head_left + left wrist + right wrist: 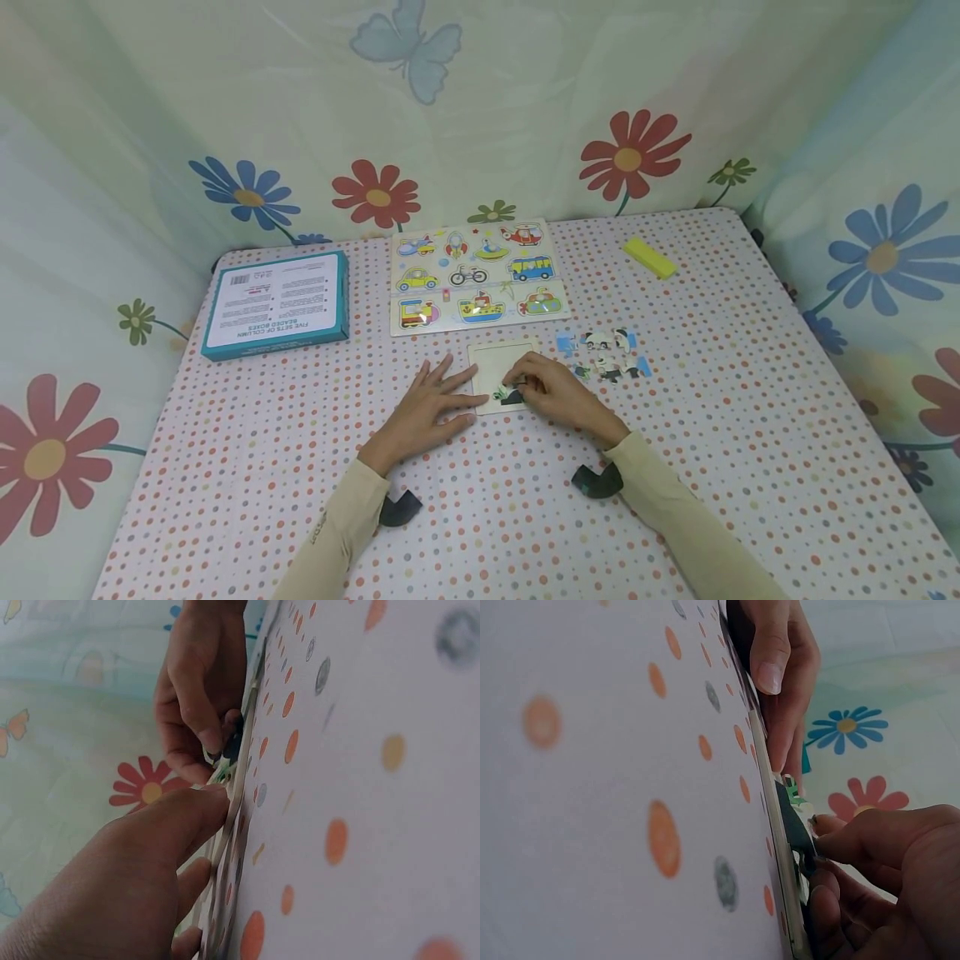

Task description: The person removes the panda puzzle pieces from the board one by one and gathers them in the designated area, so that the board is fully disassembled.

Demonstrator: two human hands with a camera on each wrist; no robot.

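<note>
A small square wooden puzzle tray [491,358] lies on the table in front of me. My left hand [427,410] is spread flat at its left side, fingertips touching the tray's edge. In the tray's lower part sits a black, white and green puzzle piece [796,821]. With thumb and fingers bent, my right hand [557,392] pinches a puzzle piece at the tray's lower right; those fingers mostly hide it. Several loose panda puzzle pieces [602,343] with blue, black and white parts lie just right of the tray.
Behind the tray lies a larger vehicle puzzle board [480,279]. A teal box with a white label [273,304] is at the back left, and a yellow block [649,258] at the back right. A flowered curtain [510,108] borders the dotted table [300,467].
</note>
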